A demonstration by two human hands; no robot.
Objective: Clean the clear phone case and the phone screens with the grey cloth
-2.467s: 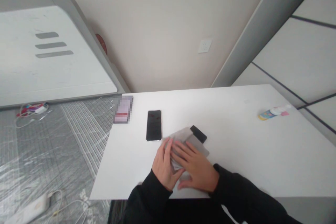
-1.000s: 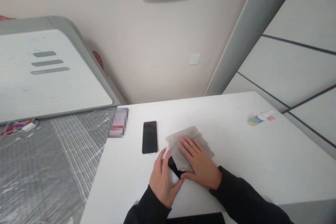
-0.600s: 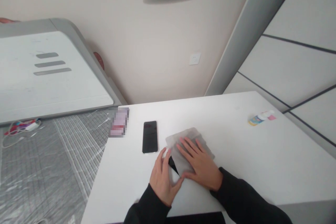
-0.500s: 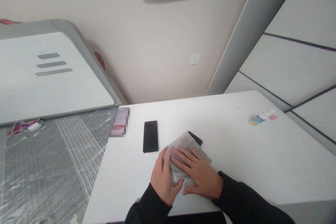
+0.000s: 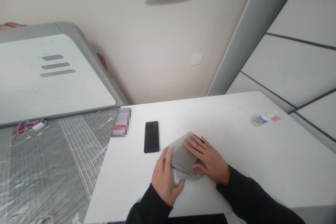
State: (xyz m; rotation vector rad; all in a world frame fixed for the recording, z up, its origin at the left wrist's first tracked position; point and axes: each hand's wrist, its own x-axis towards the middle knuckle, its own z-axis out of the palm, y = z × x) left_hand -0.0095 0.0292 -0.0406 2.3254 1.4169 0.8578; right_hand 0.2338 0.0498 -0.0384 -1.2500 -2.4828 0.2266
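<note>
A soft grey cloth [image 5: 183,159], draped over a stiff, probably slippery dark phone [image 5: 197,136] on the desk [image 5: 236,136], is pressed under left hand [image 5: 164,180] and right hand [image 5: 210,159], grips flat and open; best held by the phone's long edges

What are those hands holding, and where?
Both press a grey cloth on the table: left hand at its near-left edge, right hand flat on its right side.

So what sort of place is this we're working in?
Probably a plain room in a home or small office, perhaps being fitted out: a white table stands by a bare wall with a socket, plastic sheeting covers the floor, and loose cables lie on it.
</note>
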